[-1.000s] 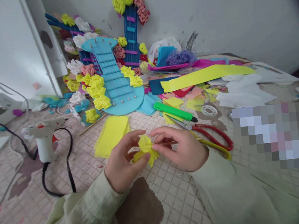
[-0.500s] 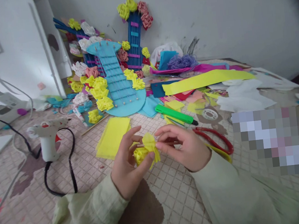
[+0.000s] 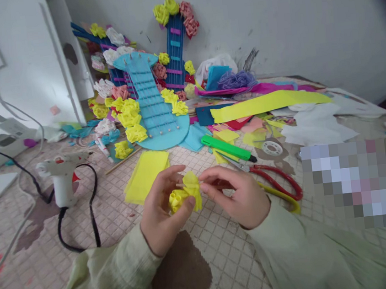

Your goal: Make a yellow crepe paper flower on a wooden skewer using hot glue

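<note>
Between my hands is a yellow crepe-paper flower (image 3: 177, 200), its rolled petals bunched at the left and a flared piece of paper at the right. My left hand (image 3: 164, 212) is closed round it, thumb on the front and fingers behind. A thin stick (image 3: 180, 185) shows behind the flared paper. My right hand (image 3: 236, 193) pinches at the paper's right edge, closed on the stick, most of which its fingers hide. Yellow paper sheets (image 3: 146, 174) lie just beyond my left hand. Red-handled scissors (image 3: 279, 181) rest beside my right hand.
A white glue gun (image 3: 62, 181) with a black cord stands at the left. Behind are a light-blue paper guitar (image 3: 154, 107) with yellow flowers and a dark-blue guitar neck (image 3: 174, 50). A green cutter (image 3: 228, 147) and a tape roll (image 3: 272, 147) lie at centre right.
The flower has tilted slightly in my left hand, showing more of its rolled petals. My right hand has shifted a little, and more of the scissors shows.
</note>
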The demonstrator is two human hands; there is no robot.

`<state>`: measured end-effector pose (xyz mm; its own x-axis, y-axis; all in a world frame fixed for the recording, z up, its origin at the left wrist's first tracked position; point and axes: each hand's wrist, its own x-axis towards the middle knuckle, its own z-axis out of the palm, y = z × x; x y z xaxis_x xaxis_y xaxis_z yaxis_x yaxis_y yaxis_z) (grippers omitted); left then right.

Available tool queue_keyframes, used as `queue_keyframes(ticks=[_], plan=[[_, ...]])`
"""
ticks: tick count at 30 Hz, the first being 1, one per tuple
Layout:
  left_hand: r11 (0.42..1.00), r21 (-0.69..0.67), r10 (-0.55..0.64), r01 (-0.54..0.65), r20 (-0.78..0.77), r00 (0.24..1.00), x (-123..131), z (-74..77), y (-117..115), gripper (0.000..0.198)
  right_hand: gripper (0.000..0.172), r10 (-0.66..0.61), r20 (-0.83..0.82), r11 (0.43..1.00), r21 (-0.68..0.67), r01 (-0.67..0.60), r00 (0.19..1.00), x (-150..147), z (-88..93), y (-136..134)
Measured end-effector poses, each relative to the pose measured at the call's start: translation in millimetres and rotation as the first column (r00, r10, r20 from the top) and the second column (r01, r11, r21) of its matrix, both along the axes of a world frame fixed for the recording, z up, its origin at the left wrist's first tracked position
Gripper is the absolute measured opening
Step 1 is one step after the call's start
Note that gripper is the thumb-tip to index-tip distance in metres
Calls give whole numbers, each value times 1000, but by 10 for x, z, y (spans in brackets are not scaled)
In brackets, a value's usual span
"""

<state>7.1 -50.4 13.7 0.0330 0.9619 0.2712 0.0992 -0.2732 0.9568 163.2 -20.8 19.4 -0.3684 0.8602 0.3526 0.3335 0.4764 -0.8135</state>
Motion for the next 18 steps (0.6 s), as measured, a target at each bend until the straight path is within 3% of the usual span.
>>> queue_keyframes(ticks=[5, 11, 18], plan=[[999, 31, 34, -31, -87, 996, -9, 3, -24, 38, 10, -12, 83, 993, 121, 2, 996, -4, 31, 8], [997, -3, 82, -82, -95, 992, 2, -5, -14, 12, 11, 10, 114, 980, 198, -32, 993, -5, 48, 3], [999, -26, 21, -25, -147, 989, -12, -16, -14, 8, 9, 27, 134, 956, 286, -65, 991, 8, 36, 31]])
